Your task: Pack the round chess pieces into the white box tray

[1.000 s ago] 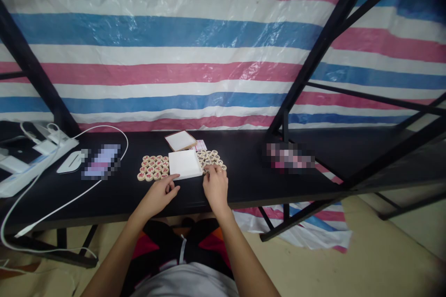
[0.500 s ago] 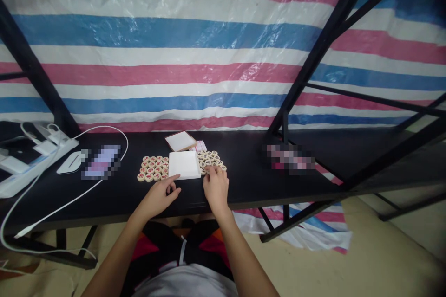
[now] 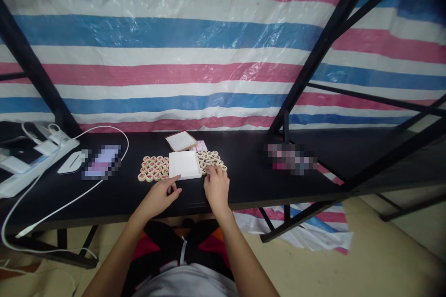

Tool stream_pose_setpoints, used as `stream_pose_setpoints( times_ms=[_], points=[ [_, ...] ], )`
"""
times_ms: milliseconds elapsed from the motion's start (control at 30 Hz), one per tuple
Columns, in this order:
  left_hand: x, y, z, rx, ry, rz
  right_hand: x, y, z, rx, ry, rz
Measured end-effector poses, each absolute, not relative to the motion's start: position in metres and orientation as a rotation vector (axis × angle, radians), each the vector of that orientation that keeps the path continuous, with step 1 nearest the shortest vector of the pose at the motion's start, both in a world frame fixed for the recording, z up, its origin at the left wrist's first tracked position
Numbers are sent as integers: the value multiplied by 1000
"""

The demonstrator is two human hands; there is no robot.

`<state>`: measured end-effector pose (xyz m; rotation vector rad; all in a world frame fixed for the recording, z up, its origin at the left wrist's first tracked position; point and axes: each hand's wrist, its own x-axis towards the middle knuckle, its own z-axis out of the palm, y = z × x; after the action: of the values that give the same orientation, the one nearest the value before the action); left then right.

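A shallow white box (image 3: pixel 184 164), with nothing in it, lies between two groups of round chess pieces. Pieces with red characters (image 3: pixel 153 168) stand in rows on its left; pieces with black characters (image 3: pixel 211 157) are packed together on its right. My left hand (image 3: pixel 160 196) rests at the box's front left corner, index finger stretched onto the edge and the thumb apart, holding nothing. Over the near edge of the black-character pieces is my right hand (image 3: pixel 216 186), its fingers curled down onto them. Whether it grips a piece is hidden.
Behind the box lie a lid (image 3: pixel 181 141) and a pink-and-white paper (image 3: pixel 201 145). On the left are a blurred phone-like item (image 3: pixel 102 162), a white device (image 3: pixel 71 162), a power strip (image 3: pixel 42 160) and a white cable (image 3: pixel 62 201). A blurred item (image 3: pixel 291 158) is at the right.
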<state>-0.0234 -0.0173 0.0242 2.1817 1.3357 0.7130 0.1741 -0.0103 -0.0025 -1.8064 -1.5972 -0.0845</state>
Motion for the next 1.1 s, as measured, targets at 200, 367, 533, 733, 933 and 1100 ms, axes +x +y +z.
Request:
stream_pose_setpoints(
  times_ms=[200,367,533,733,933,1100],
  points=[
    [-24,-17,24,2182,1317,709,174,-11,-2,-1763,-1564,-106],
    [-24,-16,23,2183,1328,697,173,-11,-2,-1826,-1610,-79],
    [-24,-16,22,2183,1332,687,172,-10,-2,-1882,-1641,-105],
    [-24,-16,25,2185,1329,675,169,-14,2,-1878,-1636,-216],
    [-24,-16,24,2178,1330,689,169,-15,5,-1952,-1694,-200],
    [-24,-16,24,2177,1323,695,168,-15,6,-1964,-1695,-194]
  ],
)
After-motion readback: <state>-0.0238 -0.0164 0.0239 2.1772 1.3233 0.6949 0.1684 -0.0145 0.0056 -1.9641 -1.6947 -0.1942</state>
